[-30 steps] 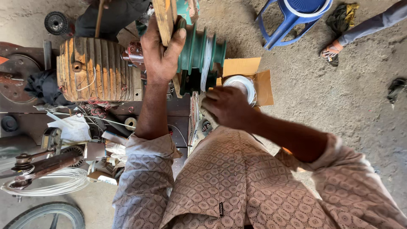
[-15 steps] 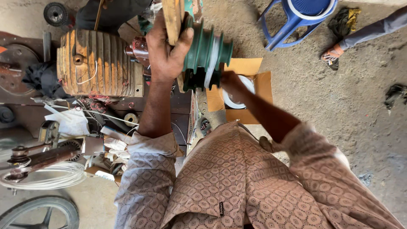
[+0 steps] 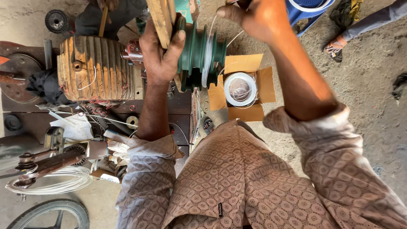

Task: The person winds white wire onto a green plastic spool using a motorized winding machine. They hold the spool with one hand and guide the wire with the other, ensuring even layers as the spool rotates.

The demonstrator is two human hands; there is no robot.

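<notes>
Your left hand clamps the green grooved metal pulley against the wooden bar; above the pulley, your right hand pinches thin white wire.

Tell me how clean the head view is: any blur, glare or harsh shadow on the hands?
Head view: even daylight, no glare; left hand on the green stepped pulley is sharp; right hand, cropped at the top edge, looks slightly soft; wide-angle stretch at the edges.

We see a ribbed orange motor lying left on a dark bench, a black wheel beyond it, a loose wire coil and a tyre lower left, and a blue stool with someone's sandalled foot upper right.
</notes>
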